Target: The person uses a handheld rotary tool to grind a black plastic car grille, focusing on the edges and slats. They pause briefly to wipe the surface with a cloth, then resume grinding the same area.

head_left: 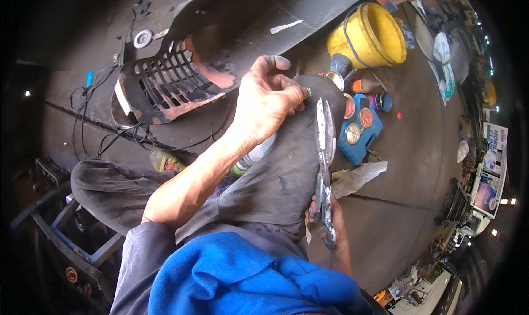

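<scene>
My right hand (337, 227) is wrapped round the lower part of worn metal shears (324, 144), which have pale smears on them. Their blades point away from me, over my right thigh. Farther forward, my left hand (270, 94) is closed, with thumb and fingertips together above my knee. A tiny greyish bit shows at those fingertips, too small to name. Beside the shears, a torn piece of sheet (361, 178) lies close to my right hand. Left of my left hand is a dark vehicle panel (176, 81) with a slotted grille and reddish patches.
Right of my knee, round tins (352, 133) sit on a blue case (361, 149). A yellow bucket (352, 36) stands beyond, near a grey cup (340, 63) and an orange container (363, 85). Black cables (102, 133) trail at left, near a metal frame (66, 235).
</scene>
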